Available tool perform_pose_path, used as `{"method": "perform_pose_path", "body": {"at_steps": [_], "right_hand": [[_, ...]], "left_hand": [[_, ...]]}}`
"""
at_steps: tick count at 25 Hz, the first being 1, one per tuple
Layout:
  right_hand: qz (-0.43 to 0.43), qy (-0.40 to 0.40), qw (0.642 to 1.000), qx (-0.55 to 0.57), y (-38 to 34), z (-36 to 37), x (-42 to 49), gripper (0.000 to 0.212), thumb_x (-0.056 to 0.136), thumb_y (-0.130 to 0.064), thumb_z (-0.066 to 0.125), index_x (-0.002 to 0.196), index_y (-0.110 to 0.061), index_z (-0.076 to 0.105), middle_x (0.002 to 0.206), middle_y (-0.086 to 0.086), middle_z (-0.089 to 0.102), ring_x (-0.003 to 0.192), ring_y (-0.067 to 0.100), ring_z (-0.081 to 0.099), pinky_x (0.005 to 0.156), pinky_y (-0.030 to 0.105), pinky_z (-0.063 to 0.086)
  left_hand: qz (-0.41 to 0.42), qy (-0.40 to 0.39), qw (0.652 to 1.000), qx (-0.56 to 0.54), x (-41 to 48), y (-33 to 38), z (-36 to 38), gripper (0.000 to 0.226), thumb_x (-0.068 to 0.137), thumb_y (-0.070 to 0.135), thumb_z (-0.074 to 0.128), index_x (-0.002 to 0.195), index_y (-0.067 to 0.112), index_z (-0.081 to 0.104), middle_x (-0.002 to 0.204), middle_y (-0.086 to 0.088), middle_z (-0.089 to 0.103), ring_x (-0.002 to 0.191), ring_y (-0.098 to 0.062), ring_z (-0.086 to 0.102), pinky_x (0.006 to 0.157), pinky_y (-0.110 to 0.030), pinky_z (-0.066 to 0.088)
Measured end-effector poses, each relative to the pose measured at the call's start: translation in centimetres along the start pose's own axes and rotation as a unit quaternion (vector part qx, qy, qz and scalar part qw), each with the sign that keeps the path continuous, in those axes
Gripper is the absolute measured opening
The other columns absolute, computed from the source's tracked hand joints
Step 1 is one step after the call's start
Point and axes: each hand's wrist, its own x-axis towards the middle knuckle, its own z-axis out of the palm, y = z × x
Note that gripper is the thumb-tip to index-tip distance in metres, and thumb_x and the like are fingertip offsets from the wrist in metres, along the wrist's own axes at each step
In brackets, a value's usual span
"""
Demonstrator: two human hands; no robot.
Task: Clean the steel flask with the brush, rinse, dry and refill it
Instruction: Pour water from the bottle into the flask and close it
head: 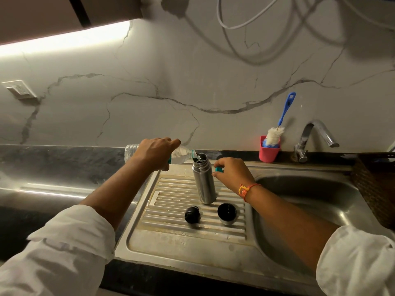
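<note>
Flask [204, 184] of brushed steel stands upright w/ its mouth open on the ribbed drainboard [171, 231], just left of the sink basin [310, 199]. The left hand [154, 154] is wrapped round a clear plastic bottle [181, 155], tipped nearly level w/ its neck at the flask mouth. Water is running in, so this looks like the refill step. The right hand [233, 174] pinches a small teal cap [219, 169] btwn thumb & fingers, right beside the flask's upper wall. Can't tell if a fingertip touches the steel.

Handling, as a guess: the flask is rigid & won't dent under a firm grip. It gets heavier as it fills, and the smooth wall is prob. slippery if wet. It's tall & narrow on a ridged surface, so it could tip. Best hold is round the mid-body w/ the whole hand. The bottle is thin & soft, so squeezing it would surge the pour.

A black stopper [192, 214] & the cup lid [227, 212] lie on the drainboard in front of the flask, apart from each other. The brush [275, 135], blue handle up, sits in a pink cup [267, 153] near the tap [314, 135].

Writing: the bottle has a teal label band, text too small to read. No brand or marking shows on the flask.
</note>
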Motion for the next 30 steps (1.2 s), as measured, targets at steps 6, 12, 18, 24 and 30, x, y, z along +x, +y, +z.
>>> {"method": "perform_pose_path", "body": {"at_steps": [6, 12, 18, 24, 30], "right_hand": [[0.003, -0.003, 1.000, -0.004, 0.1, 0.1, -0.1, 0.036, 0.088, -0.025, 0.074, 0.122, -0.013, 0.068, 0.116, 0.008, 0.070, 0.105, 0.021, 0.065, 0.094, 0.032, 0.054], [0.007, -0.003, 1.000, -0.002, 0.2, 0.1, -0.2, 0.034, 0.089, -0.025, 0.073, 0.120, -0.014, 0.068, 0.116, 0.007, 0.070, 0.104, 0.021, 0.065, 0.092, 0.030, 0.054], [0.012, -0.002, 1.000, 0.003, 0.3, 0.3, -0.3, 0.035, 0.089, -0.026, 0.073, 0.121, -0.015, 0.068, 0.116, 0.007, 0.070, 0.103, 0.020, 0.065, 0.091, 0.029, 0.053], [0.015, -0.002, 1.000, 0.006, 0.4, 0.3, -0.4, 0.035, 0.089, -0.027, 0.073, 0.121, -0.015, 0.068, 0.115, 0.006, 0.070, 0.102, 0.019, 0.064, 0.088, 0.027, 0.051], [0.018, -0.001, 1.000, 0.010, 0.4, 0.6, -0.4, 0.035, 0.088, -0.027, 0.074, 0.121, -0.015, 0.068, 0.115, 0.006, 0.070, 0.103, 0.019, 0.065, 0.090, 0.028, 0.053]], "left_hand": [[0.006, 0.003, 1.000, 0.006, 0.0, 0.0, -0.2, 0.084, 0.082, 0.032, 0.084, 0.149, 0.022, 0.036, 0.120, -0.006, 0.065, 0.098, -0.023, 0.067, 0.074, -0.031, 0.059], [0.005, 0.000, 1.000, 0.015, 0.0, 0.0, -0.4, 0.084, 0.082, 0.032, 0.084, 0.150, 0.022, 0.035, 0.117, -0.005, 0.064, 0.095, -0.022, 0.066, 0.074, -0.031, 0.058], [0.006, 0.002, 1.000, 0.024, 0.1, -0.1, -0.6, 0.084, 0.081, 0.033, 0.085, 0.149, 0.022, 0.036, 0.116, -0.005, 0.065, 0.094, -0.021, 0.066, 0.074, -0.032, 0.058], [0.003, 0.008, 0.999, 0.036, -0.1, -0.1, -1.0, 0.083, 0.082, 0.032, 0.084, 0.149, 0.022, 0.036, 0.113, -0.004, 0.064, 0.092, -0.019, 0.065, 0.067, -0.027, 0.050], [0.002, 0.011, 0.999, 0.039, -0.2, -0.1, -1.4, 0.082, 0.082, 0.033, 0.084, 0.148, 0.022, 0.037, 0.112, -0.003, 0.064, 0.091, -0.019, 0.064, 0.065, -0.027, 0.047]]}}
